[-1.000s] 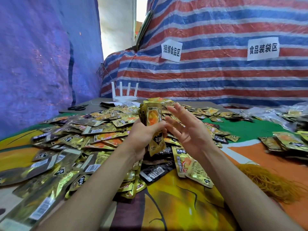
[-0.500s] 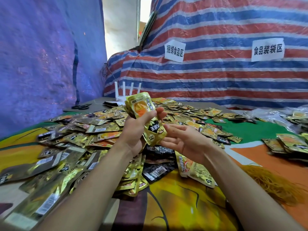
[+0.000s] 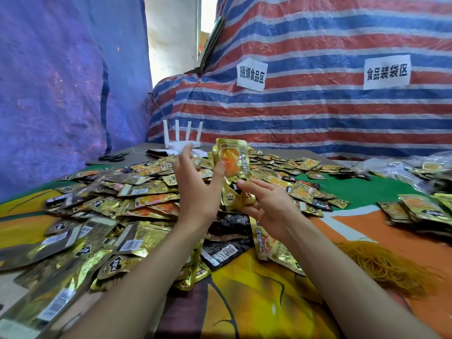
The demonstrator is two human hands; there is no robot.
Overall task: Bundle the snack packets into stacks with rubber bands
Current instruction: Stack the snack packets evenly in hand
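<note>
Snack packets (image 3: 137, 192) of gold and black foil lie heaped across the left and middle of the table (image 3: 269, 289), which I see covered in a printed orange, yellow and green cloth. Behind it hangs a red, white and blue striped tarp (image 3: 318, 113), with a blue-purple tarp (image 3: 61, 81) on the left. A smaller spread of the same packets sits at the right edge, cut off by the frame. Near my right forearm lies a tangled pile of thin orange rubber bands (image 3: 386, 263), partly cut off too.

Above the heap my left hand (image 3: 195, 192) is raised with its back to me. Its fingers (image 3: 185, 155) are splayed wide and straight, clear of everything, and only the thumb rests on the front of an upright stack (image 3: 232, 165) of gold packets. My right hand (image 3: 271, 209) is palm-up just beside it. The thumb lies on the stack's lower front and the slightly bent fingers (image 3: 248, 207) cup its bottom edge, so this hand holds it. Motion blur hides how firmly. I cannot tell how many packets are in the stack, or whether a band is on it.

Farther back stand a white four-antenna router (image 3: 182, 138) and black scissors (image 3: 112, 157).
</note>
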